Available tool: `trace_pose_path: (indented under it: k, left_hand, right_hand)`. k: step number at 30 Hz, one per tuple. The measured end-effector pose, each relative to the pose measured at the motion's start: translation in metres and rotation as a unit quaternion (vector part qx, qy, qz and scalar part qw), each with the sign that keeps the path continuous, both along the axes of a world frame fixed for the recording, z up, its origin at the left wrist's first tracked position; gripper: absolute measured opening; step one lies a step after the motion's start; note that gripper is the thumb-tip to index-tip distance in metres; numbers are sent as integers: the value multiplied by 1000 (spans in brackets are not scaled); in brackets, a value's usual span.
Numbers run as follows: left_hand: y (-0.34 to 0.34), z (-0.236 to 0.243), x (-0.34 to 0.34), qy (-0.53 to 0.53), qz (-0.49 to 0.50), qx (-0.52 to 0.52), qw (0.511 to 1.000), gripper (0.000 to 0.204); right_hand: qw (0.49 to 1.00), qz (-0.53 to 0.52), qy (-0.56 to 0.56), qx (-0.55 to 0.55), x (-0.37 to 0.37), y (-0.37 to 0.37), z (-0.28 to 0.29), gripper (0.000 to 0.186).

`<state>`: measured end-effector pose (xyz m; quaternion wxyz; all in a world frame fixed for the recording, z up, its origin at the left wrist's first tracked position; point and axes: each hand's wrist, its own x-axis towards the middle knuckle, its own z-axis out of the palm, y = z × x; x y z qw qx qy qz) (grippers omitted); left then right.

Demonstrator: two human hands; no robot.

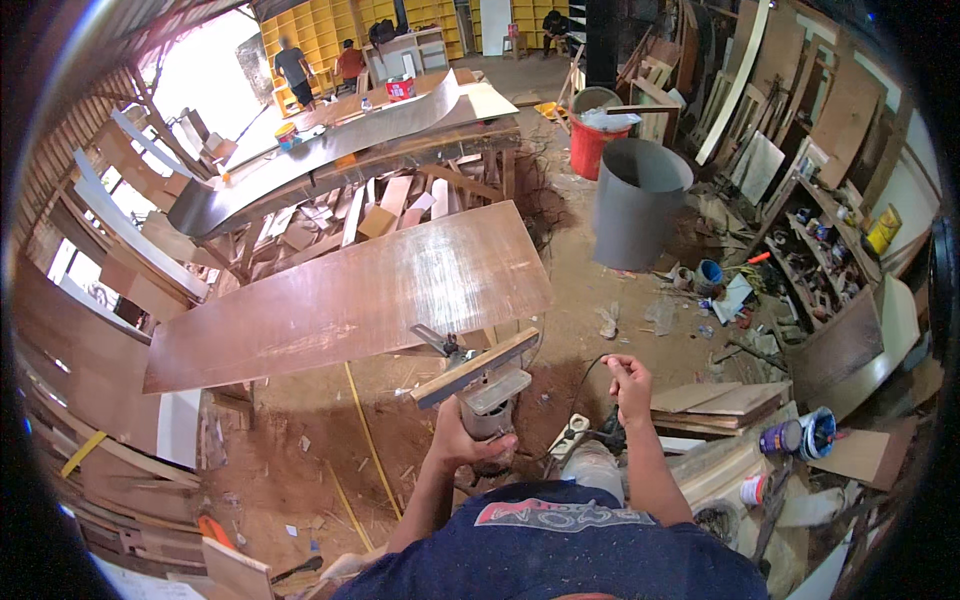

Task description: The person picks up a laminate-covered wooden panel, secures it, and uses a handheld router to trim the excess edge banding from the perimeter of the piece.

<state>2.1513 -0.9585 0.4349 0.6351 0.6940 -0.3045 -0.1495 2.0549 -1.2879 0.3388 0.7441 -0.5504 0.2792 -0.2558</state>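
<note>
left fingers [494,448] hold a power tool [491,419], right fingers [621,371] a cable [588,373].

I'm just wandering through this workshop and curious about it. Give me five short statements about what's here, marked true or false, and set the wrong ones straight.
1. The left hand grips a grey-bodied tool. True.
2. Both hands are on that tool. False: the right hand is apart from it, pinching a thin dark cord.
3. The big brown panel is rolled into a tube. False: the brown panel is spread out as a broad sheet.
4. Yellow shelving stands at the far end of the workshop. True.
5. The red bucket is nearer the person than the grey cylinder. False: the grey cylinder is nearer, with the red bucket behind it.
</note>
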Motion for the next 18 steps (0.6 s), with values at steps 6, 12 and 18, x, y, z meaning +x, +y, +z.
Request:
trace_pose_path:
  k: [6, 12, 18]
  left_hand:
    - [-98, -14, 72, -24, 1, 16, 1000, 90]
    - [-259, -14, 180, -4, -38, 4, 999, 94]
    - [-389, -16, 261, -43, -37, 40, 998, 94]
  right_hand:
    - [1000, 4, 12, 19, 84, -98, -54, 13]
    - [999, 3, 33, 3, 198, -247, -50, 14]
    - [997, 4, 3, -78, 295, -385, 7, 15]
